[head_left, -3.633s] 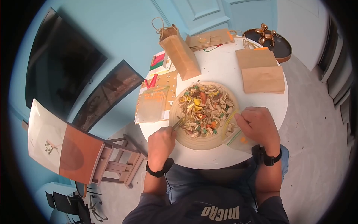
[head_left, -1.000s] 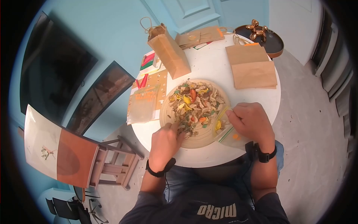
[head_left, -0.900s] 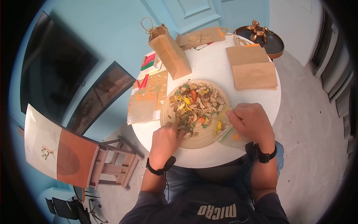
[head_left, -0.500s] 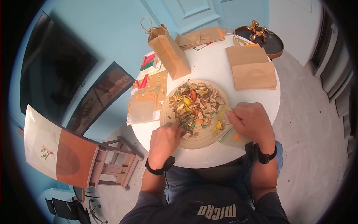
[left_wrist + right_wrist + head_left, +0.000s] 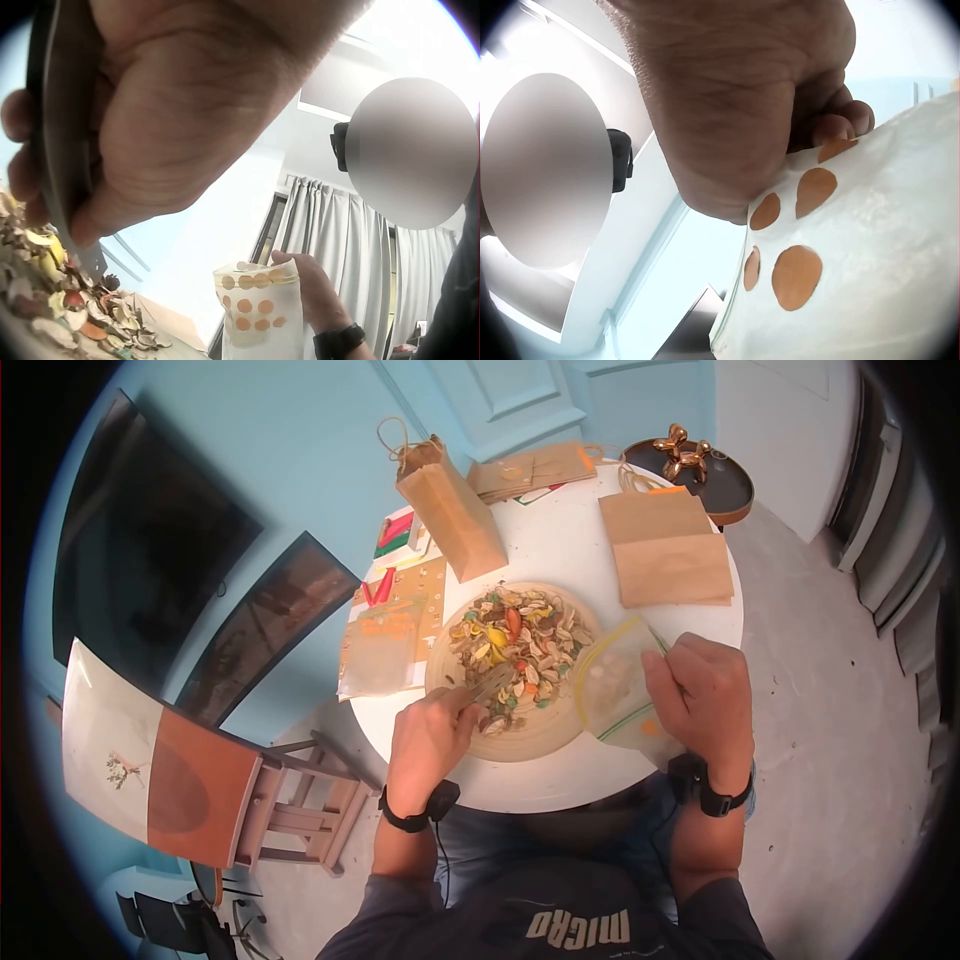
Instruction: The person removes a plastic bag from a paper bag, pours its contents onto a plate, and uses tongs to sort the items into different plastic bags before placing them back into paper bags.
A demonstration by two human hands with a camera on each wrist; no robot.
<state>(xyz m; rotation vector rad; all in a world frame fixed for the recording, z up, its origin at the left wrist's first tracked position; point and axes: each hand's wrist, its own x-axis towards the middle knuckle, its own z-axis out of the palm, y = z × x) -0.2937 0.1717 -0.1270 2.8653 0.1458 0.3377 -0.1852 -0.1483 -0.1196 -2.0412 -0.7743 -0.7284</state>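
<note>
My left hand (image 5: 430, 738) grips a pair of metal tongs (image 5: 64, 154), whose tips point over the near left of a heap of dried potpourri (image 5: 545, 638). The heap mixes pale petals with yellow, red, orange and green pieces on a round beige plate (image 5: 545, 743). At the plate's right edge, my right hand (image 5: 708, 695) pinches a translucent zip bag (image 5: 617, 682) with orange dots. The bag's mouth leans toward the plate and overlaps its rim in the head view. In the right wrist view, curled fingers (image 5: 832, 127) hold the bag's edge.
A kraft paper bag (image 5: 455, 520) with a handle stands behind the plate. Flat kraft bags lie at the back (image 5: 535, 470) and right (image 5: 668, 555). A clear pouch (image 5: 380, 650) lies on the left of the round white table (image 5: 545, 790).
My left hand came in over the plate's near left with the tongs, whose tips now sit higher. My right hand has raised and spread the zip bag; the yellow piece no longer shows in it.
</note>
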